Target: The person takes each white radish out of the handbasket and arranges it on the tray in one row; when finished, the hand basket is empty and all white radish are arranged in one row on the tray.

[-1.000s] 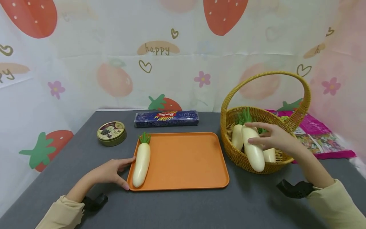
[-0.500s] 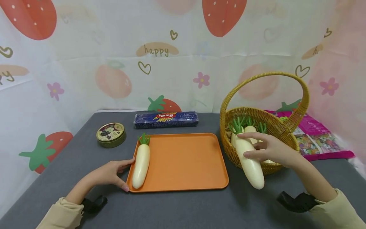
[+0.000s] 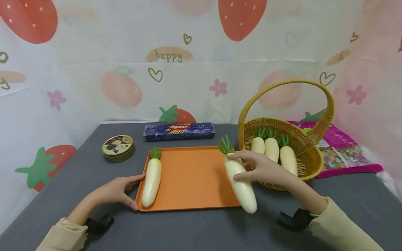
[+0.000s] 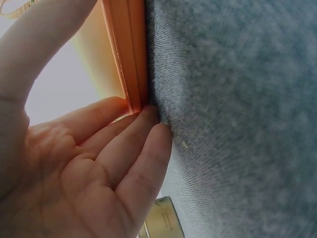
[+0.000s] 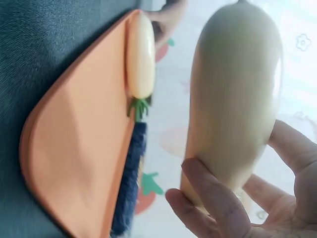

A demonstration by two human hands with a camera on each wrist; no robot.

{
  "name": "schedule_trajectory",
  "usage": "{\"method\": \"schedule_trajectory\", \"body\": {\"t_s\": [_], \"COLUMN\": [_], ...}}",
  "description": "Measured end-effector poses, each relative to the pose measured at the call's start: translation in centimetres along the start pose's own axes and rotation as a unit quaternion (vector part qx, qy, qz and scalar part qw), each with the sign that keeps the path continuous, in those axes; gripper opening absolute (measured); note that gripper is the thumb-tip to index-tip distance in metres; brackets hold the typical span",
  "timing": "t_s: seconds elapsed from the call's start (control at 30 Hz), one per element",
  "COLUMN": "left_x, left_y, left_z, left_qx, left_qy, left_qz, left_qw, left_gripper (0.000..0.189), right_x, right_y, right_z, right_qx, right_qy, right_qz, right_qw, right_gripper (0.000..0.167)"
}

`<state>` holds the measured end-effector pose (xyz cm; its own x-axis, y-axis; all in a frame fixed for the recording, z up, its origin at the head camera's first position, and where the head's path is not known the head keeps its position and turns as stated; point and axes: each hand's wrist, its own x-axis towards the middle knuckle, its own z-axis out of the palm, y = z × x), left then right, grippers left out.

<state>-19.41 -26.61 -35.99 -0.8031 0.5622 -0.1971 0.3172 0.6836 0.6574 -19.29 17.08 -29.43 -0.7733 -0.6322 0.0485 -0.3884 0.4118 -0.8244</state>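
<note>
My right hand (image 3: pixel 263 169) grips a white radish (image 3: pixel 241 184) with green leaves, held tilted over the right edge of the orange tray (image 3: pixel 191 177). In the right wrist view, fingers and thumb wrap the lower part of that radish (image 5: pixel 235 94). A second white radish (image 3: pixel 152 183) lies along the tray's left side, leaves pointing away from me. My left hand (image 3: pixel 113 191) touches the tray's left rim with fingers and thumb spread. The left wrist view has its fairly straight fingertips (image 4: pixel 148 116) against the tray's edge (image 4: pixel 130 54).
The wicker basket (image 3: pixel 309 167) with a tall handle holds three white radishes (image 3: pixel 271 149) at the right. Behind it lies a pink printed bag (image 3: pixel 348 157). A blue spaghetti pack (image 3: pixel 179 131) lies behind the tray; a round tin (image 3: pixel 118 148) stands at the left.
My right hand has lifted the radish out of the basket and carried it left to the tray's right edge. The left hand stays at the tray's left rim.
</note>
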Motion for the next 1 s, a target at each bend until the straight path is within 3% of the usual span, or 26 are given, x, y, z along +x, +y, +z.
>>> {"method": "schedule_trajectory", "body": {"t_s": [0.17, 0.47, 0.8, 1.0], "left_x": [0.0, 0.0, 0.0, 0.0], "left_y": [0.0, -0.1, -0.1, 0.0], "left_z": [-0.1, 0.1, 0.1, 0.0], "left_qx": [0.004, 0.001, -0.003, -0.006], "left_qy": [0.001, -0.007, -0.01, -0.01], "left_qz": [-0.012, 0.004, 0.018, 0.004], "left_qw": [0.9999, 1.0, 0.9998, 0.9999], "left_gripper": [0.099, 0.098, 0.096, 0.096], "right_x": [3.1, 7.7, 10.1, 10.9], "right_y": [0.1, -0.7, -0.4, -0.3], "right_z": [1.5, 4.4, 6.4, 6.9], "right_qx": [0.04, 0.104, 0.111, 0.121], "right_qy": [-0.007, -0.009, -0.003, -0.001], "right_qz": [0.011, 0.009, 0.035, 0.059], "right_qw": [0.9991, 0.9945, 0.9932, 0.9909], "right_gripper": [0.061, 0.058, 0.056, 0.055]}}
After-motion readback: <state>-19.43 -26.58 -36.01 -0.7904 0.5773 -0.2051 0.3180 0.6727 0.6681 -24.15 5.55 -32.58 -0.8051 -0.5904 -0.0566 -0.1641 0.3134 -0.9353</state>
